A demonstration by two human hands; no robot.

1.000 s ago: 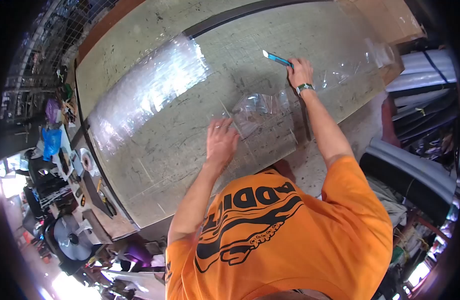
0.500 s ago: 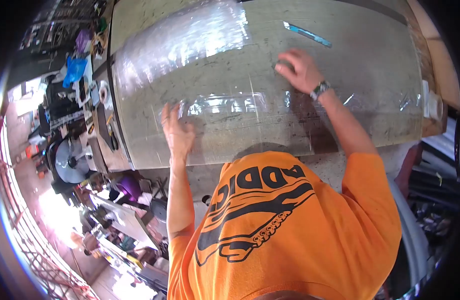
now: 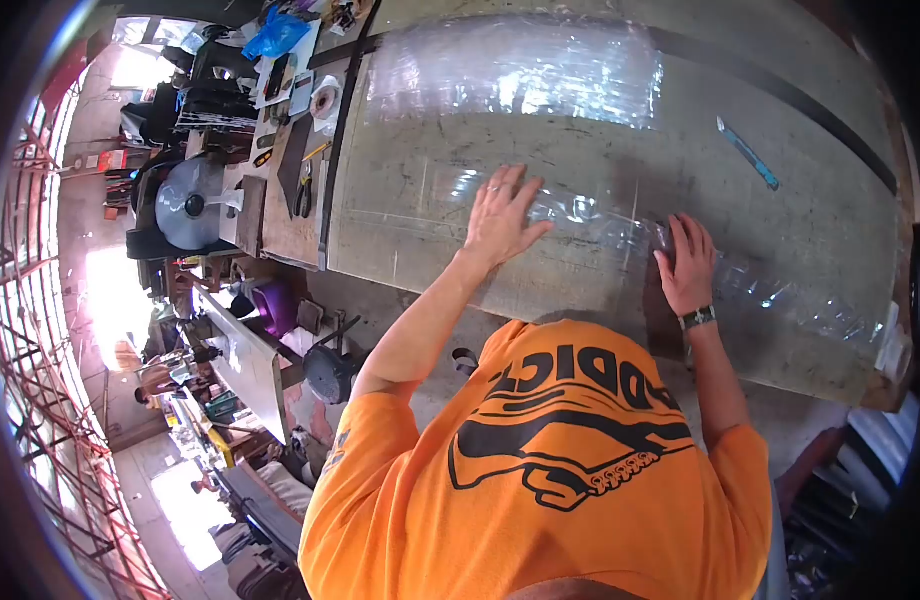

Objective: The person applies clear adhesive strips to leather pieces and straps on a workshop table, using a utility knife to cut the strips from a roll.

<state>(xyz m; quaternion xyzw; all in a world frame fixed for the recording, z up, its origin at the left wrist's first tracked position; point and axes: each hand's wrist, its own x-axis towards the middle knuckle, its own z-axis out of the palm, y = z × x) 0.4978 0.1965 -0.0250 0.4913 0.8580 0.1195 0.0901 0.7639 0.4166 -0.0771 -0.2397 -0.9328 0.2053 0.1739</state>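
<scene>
A wide grey work table [image 3: 780, 250] is covered with a clear plastic sheet [image 3: 510, 70] that shines at the far side. A folded strip of clear plastic [image 3: 590, 215] lies across the table's near part. My left hand [image 3: 500, 215] rests flat on this strip with fingers spread. My right hand [image 3: 688, 262], with a watch on the wrist, presses flat on the strip further right. Neither hand holds anything. A blue cutter knife [image 3: 748, 152] lies loose on the table, beyond my right hand.
A long black strip [image 3: 780, 90] runs across the far part of the table. A side bench on the left carries a tape roll [image 3: 327, 100], pliers [image 3: 303, 190] and a grey round disc [image 3: 190, 205]. A purple bucket [image 3: 275, 300] stands below.
My right hand has let go of the blue cutter, which now lies on the table. Both hands have come down flat on the folded plastic strip, and the view has turned.
</scene>
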